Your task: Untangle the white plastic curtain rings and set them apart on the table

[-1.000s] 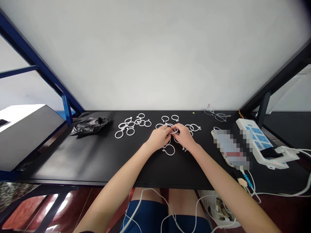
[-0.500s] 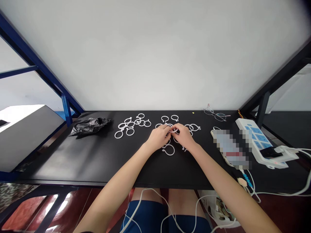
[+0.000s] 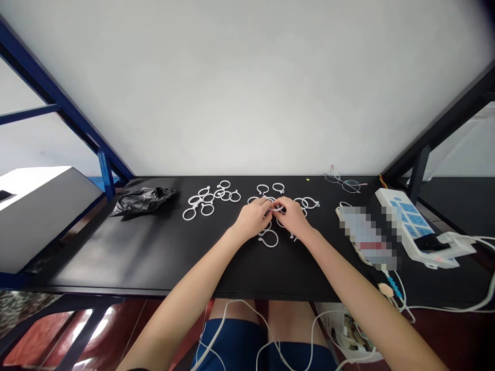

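Note:
My left hand [image 3: 253,219] and my right hand [image 3: 292,216] meet over the middle of a black table [image 3: 154,257]. Both pinch one small white plastic ring [image 3: 276,208] between their fingertips. Several more white rings lie around the hands, one ring [image 3: 268,238] just in front of them. A second group of white rings [image 3: 211,198] lies to the left, further back.
A crumpled black plastic bag [image 3: 144,199] lies at the left. Wire-framed glasses [image 3: 345,182] rest near the back wall. A blurred-out phone [image 3: 365,234] and a white power strip [image 3: 415,226] with cables sit at the right. Blue steel frame bars [image 3: 104,178] stand at the left.
The fingers have shifted slightly on the ring; otherwise nothing has visibly moved.

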`<state>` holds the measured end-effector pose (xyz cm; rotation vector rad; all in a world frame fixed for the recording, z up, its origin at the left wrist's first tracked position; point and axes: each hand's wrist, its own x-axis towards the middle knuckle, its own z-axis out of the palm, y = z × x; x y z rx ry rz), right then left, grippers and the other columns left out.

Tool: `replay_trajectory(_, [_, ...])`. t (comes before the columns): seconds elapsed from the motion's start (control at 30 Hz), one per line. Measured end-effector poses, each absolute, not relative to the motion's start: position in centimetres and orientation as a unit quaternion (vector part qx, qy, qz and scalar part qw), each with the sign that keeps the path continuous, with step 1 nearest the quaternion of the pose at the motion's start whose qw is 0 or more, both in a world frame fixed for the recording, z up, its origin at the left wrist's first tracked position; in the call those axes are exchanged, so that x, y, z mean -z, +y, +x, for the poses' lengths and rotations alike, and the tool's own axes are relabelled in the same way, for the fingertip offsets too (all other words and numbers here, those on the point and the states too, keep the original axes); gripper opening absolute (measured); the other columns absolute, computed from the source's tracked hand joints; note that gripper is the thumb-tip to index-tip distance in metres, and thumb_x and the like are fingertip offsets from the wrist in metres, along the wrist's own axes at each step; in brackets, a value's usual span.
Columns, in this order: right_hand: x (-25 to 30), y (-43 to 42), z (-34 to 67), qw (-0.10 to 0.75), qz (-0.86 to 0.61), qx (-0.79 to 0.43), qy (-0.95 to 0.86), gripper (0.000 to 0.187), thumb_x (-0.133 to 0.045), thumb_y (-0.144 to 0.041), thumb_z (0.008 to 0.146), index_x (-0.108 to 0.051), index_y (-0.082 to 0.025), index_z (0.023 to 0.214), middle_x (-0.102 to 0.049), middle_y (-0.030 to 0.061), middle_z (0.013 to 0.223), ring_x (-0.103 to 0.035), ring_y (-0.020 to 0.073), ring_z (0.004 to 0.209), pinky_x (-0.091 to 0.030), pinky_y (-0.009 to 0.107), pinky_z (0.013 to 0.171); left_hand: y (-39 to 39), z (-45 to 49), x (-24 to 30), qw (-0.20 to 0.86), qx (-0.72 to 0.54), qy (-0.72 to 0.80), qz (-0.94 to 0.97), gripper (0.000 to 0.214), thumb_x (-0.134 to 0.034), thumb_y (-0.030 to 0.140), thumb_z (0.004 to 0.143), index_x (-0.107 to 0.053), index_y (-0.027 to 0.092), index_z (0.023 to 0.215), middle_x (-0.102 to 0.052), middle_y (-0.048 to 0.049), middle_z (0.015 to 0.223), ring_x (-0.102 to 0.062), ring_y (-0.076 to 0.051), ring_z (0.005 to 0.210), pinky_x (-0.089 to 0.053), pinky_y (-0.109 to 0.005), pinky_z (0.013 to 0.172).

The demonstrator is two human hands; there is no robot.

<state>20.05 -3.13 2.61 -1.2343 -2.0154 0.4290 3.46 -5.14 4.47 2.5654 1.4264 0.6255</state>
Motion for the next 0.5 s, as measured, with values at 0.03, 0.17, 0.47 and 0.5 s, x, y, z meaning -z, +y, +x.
replay_trajectory(0.03, [-2.62,-3.14,20.04,0.361,-0.479,-0.168,-0.782,0.007,-0.057,-0.013,0.077,-0.058,-0.021,0.077,-0.063,0.003,0.081,-0.058,0.0194,0.077,-0.045,0.033,0.074,-5.13,3.46,-4.43,0.069,-0.208,0.474,0.853,0.02,-0.041,0.022,0.092,-0.057,0.02,0.105,-0.061,-0.0047,0.103,-0.059,-0.016,0.096,-0.049,-0.023,0.072])
replay_trajectory(0.17, [-2.62,-3.15,19.99,0.359,-0.478,-0.171,-0.783,0.007,-0.057,-0.014,0.077,-0.058,-0.021,0.076,-0.063,0.0026,0.08,-0.058,0.019,0.075,-0.045,0.033,0.073,-5.06,3.46,-4.27,0.064,-0.209,0.471,0.855,0.02,-0.041,0.022,0.092,-0.056,0.021,0.105,-0.061,-0.0042,0.103,-0.059,-0.016,0.096,-0.049,-0.023,0.071])
replay_trajectory(0.47, [-2.53,-3.12,19.95,0.339,-0.48,-0.178,-0.789,0.006,-0.059,-0.014,0.077,-0.06,-0.02,0.077,-0.064,0.003,0.081,-0.059,0.0192,0.078,-0.046,0.033,0.075,-4.9,3.36,-3.96,0.057,-0.176,0.479,0.858,0.019,-0.044,0.023,0.09,-0.056,0.02,0.104,-0.061,-0.0045,0.099,-0.059,-0.018,0.096,-0.049,-0.025,0.069])
replay_trajectory(0.5, [-2.53,-3.12,19.96,0.339,-0.479,-0.177,-0.79,0.006,-0.059,-0.014,0.077,-0.061,-0.02,0.077,-0.064,0.0029,0.081,-0.059,0.0191,0.078,-0.046,0.033,0.075,-4.89,3.34,-3.95,0.057,-0.174,0.479,0.859,0.019,-0.044,0.023,0.09,-0.056,0.02,0.104,-0.061,-0.0046,0.099,-0.059,-0.018,0.096,-0.049,-0.025,0.07])
